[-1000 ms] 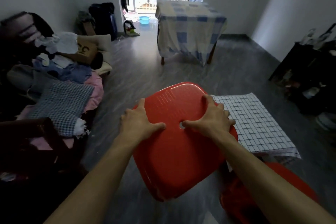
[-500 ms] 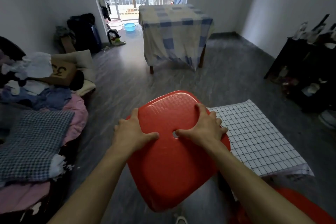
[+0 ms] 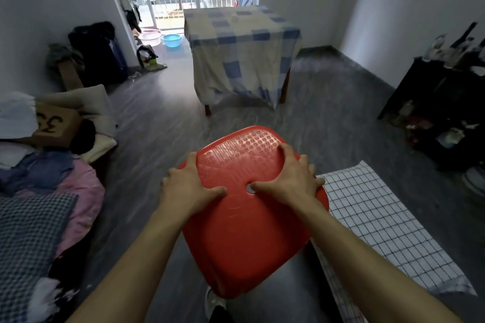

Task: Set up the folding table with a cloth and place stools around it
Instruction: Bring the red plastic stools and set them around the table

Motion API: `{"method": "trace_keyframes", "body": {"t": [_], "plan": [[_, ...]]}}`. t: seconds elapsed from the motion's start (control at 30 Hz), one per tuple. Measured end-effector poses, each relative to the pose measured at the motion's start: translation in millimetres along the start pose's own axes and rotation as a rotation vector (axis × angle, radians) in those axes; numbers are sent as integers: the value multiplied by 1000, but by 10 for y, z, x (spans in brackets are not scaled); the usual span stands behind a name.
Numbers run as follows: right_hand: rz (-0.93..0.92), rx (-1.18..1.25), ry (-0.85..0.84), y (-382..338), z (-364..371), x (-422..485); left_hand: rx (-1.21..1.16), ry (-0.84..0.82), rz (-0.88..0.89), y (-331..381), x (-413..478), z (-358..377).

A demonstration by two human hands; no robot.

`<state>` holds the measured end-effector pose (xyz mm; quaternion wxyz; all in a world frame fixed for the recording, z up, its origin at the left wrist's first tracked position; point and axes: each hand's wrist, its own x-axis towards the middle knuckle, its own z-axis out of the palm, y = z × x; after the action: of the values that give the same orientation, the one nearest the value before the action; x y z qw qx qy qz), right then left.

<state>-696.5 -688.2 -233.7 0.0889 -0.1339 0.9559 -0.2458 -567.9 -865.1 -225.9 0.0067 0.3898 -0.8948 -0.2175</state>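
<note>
A red plastic stool [image 3: 246, 233] is held up in front of me, its seat tilted toward the camera. My left hand [image 3: 187, 189] grips the seat's left edge, thumb on top. My right hand [image 3: 291, 178] grips the right side, thumb beside the centre hole. The stool's legs are hidden under the seat. To the right stands a low table with a white grid-pattern cloth [image 3: 378, 220], close beside the stool. Across the room is a taller table under a blue and beige checked cloth [image 3: 241, 47].
A sofa heaped with clothes and a cardboard box [image 3: 56, 123] lines the left. A dark shelf with clutter [image 3: 443, 102] stands at the right wall. Basins [image 3: 172, 40] sit near the balcony door. Grey floor [image 3: 162, 123] stretches between me and the far table. My shoe [image 3: 214, 301] shows below.
The view has shifted forward and to the left, and the far table looks nearer. The stool stays in both hands. The second red stool at lower right has left the view.
</note>
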Motion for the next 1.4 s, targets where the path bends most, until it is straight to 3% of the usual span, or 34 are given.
{"method": "trace_keyframes", "body": {"t": [0.3, 0.53, 0.93, 1.17, 1.4], "plan": [[78, 16, 53, -624, 82, 1255, -43, -40, 104, 196, 1636, -134], [145, 26, 102, -702, 60, 2194, -20, -46, 171, 653, 2619, -87], [271, 87, 50, -57, 67, 4508, 95, -145, 201, 2124, 4493, 643], [342, 60, 112, 243, -142, 5597, 51, -182, 276, 2958, 5389, 984], [477, -19, 180, 589, -85, 6380, -17, -322, 415, 3519, 6262, 1608]]}}
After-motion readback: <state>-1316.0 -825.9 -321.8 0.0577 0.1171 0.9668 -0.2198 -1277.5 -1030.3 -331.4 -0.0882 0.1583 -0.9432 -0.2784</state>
